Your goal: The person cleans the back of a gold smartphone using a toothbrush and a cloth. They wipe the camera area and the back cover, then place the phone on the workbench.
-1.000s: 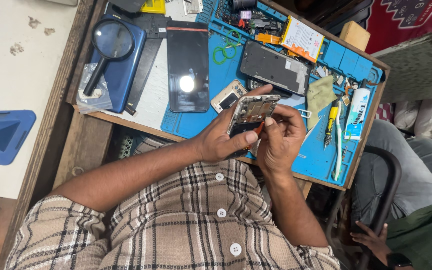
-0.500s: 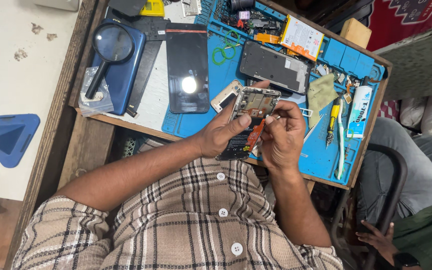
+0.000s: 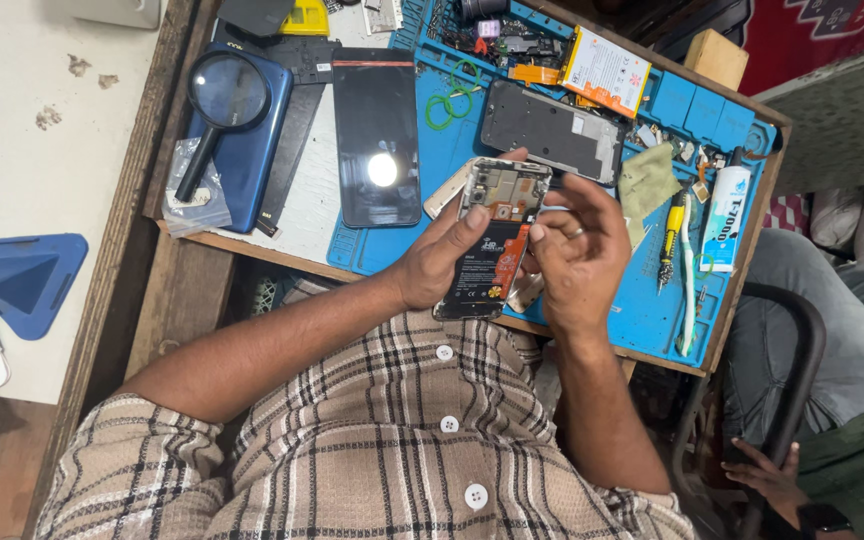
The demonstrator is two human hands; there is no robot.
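One head-worn view, steeply downward and close over the blue work mat (image 3: 652, 300) and own torso.

The opened phone (image 3: 492, 240) has been turned from a tilted, nearly crosswise position a second ago to lie lengthwise between the hands, its exposed board end pointed away from the body. More of its dark battery and orange strip is now shown. The left hand (image 3: 442, 260) has been shifted along its side, and the right hand (image 3: 577, 255) opened, fingers spread beside it.
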